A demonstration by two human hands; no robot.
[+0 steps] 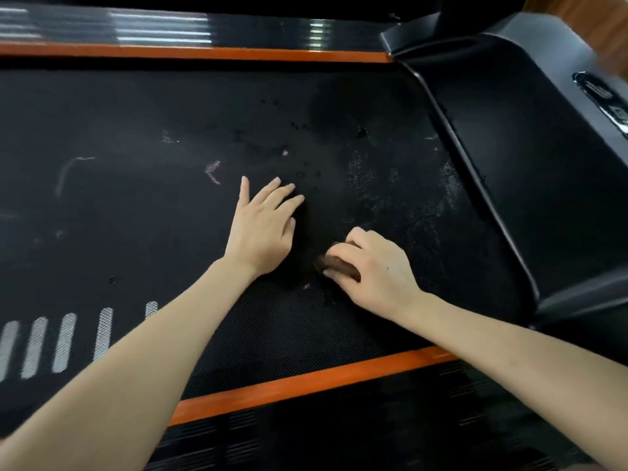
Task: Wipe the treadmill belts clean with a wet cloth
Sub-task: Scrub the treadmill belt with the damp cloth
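Right hand [373, 263] grips cloth [339, 265]; left hand [265, 229] flat beside it

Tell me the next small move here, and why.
Probably slide the cloth forward and rightward into the pale speckles just beyond it. The right hand grips it against the belt, while the left hand rests flat beside it.

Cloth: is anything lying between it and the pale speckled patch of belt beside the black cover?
Nothing visible. The right hand holds the cloth on the belt, and only bare belt lies between it and the speckled patch. The left hand lies flat on the other side.
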